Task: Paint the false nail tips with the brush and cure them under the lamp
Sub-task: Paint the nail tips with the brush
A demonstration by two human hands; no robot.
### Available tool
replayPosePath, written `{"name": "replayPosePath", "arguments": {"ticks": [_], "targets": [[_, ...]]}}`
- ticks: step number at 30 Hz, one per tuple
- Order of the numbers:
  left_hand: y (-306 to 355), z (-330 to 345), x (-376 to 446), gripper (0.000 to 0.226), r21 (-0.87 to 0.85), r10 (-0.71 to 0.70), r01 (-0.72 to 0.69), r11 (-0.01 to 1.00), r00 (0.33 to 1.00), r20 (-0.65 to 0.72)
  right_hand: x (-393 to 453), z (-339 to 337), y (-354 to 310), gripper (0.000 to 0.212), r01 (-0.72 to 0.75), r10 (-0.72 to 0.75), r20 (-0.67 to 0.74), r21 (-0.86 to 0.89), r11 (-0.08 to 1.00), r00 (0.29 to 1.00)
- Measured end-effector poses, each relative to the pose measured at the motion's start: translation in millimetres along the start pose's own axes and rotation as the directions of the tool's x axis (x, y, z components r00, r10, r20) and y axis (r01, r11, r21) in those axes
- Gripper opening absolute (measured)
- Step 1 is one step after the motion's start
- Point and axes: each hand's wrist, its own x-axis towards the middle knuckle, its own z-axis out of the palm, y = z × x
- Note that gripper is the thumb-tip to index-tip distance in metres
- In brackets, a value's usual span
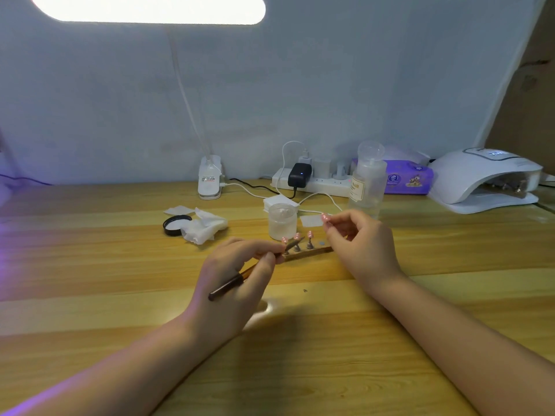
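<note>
Three nail tips [297, 237] just beyond left hand [237, 283], brush [240, 276] gripped

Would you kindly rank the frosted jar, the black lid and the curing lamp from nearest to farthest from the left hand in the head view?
From the left hand:
1. Frosted jar, just beyond the hand, slightly right.
2. Black lid, back left, beside the crumpled wipes.
3. Curing lamp, far right, at the table's back edge.

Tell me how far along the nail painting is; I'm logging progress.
Three pink tips already stand on the holder strip. The left hand holds the brush; the right hand pinches another tip. Curing under the lamp seems left.
</note>
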Motion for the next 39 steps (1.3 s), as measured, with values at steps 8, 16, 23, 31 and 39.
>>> {"name": "replayPosePath", "arguments": {"ticks": [8, 16, 23, 31, 39], "targets": [[0.5, 1.7, -1.5, 0.027, -0.015, -0.087, 0.086, 0.996, 0.996, -0.029, 7.2, 0.4, 11.2, 0.01, -0.211, 0.215, 0.086, -0.052, 0.976, 0.973], [0.6, 0.5, -1.1, 0.024, -0.044, -0.094, 0.092, 0.995, 0.995, -0.033, 13.4, -1.6, 16.7, 0.021, -0.242, 0.285, 0.2, -0.214, 0.946, 0.937], [-7.4, -2.4, -0.8, 0.028, -0.093, -0.075, 0.072, 0.993, 0.997, -0.027, 16.2, -14.9, 7.9, 0.044, 0.06, 0.192, 0.454, -0.482, 0.874, 0.87], [-4.5, -5.5, 9.5, 0.024, -0.084, -0.017, 0.01, 0.996, 0.996, -0.091, 16.6, -38.4, -4.4, 0.032, -0.038, 0.215, 0.595, -0.295, 0.955, 0.774], [13.0, 6.3, 35.2, 0.021, -0.25, -0.049, 0.039, 0.968, 0.998, -0.034, 35.5, -106.3, -3.5, 0.025, -0.142, 0.238, 0.454, -0.236, 0.961, 0.858]]}}
